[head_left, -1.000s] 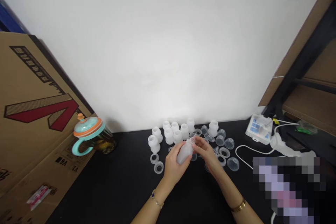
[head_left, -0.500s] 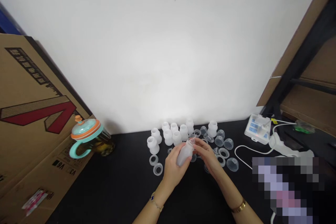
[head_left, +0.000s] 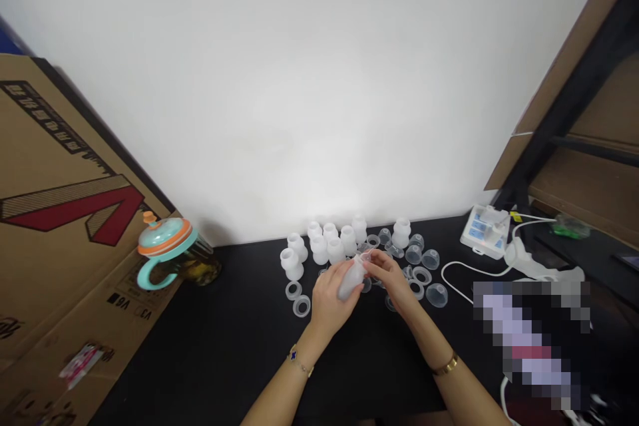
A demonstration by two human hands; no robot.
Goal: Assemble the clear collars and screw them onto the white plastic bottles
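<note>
My left hand (head_left: 333, 299) is wrapped round a small milky-white baby bottle (head_left: 351, 279), tilted with its neck toward my right hand. At the bottle's mouth my right hand (head_left: 392, 277) pinches a clear, soft-looking piece, apparently a bottle nipple (head_left: 366, 255), partly hidden by the fingers. Just beyond both hands stands a cluster of white bottles (head_left: 319, 249) without tops. Ring collars (head_left: 301, 306) lie left of my left hand. More ring collars (head_left: 422, 275) and clear dome caps (head_left: 436, 295) are scattered to the right of my right hand.
A glass jug (head_left: 192, 266) with a turquoise handle and lid stands at the left beside a large cardboard box (head_left: 64, 213). To the right are a white power strip (head_left: 484, 233) and a cable (head_left: 454, 266) on the black table (head_left: 200, 359). A white wall rises behind.
The view has shifted slightly. My right fingers have moved in closer over the clear piece at the bottle's mouth; my left hand keeps its hold on the bottle.
</note>
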